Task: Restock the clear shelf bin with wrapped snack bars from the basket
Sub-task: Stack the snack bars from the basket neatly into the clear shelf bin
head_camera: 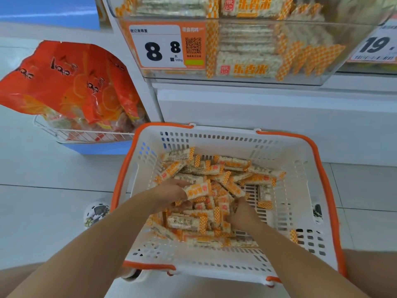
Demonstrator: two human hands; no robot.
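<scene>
- While both hands reach down into the white slotted plastic basket with orange rim and handles [300, 151], which sits on the pale tiled floor [43, 168], the left hand [169, 193] grips one wrapped snack bar with orange-checked ends [196, 191], lifted slightly above the heap.
- The right hand [242, 216] is dug into the loose pile of wrapped snack bars [214, 175]; its fingers are buried among them, so I cannot tell whether it grips any.
- The pile covers the middle and left of the basket's bottom; the right side shows bare slots, with one bar lying apart near the right wall.
- Above and beyond the basket, the clear plastic shelf bin [343, 67] holds stacked bars of the same kind, on a white shelf unit [257, 104].
- An orange-framed price tag reading 8.8 [167, 47] covers the bin's front left part; another tag shows at the far right.
- To the left, a white wire rack [86, 134] holds orange-red bags printed with orange slices [68, 80].
- A patterned shoe [96, 211] stands just left of the basket.
</scene>
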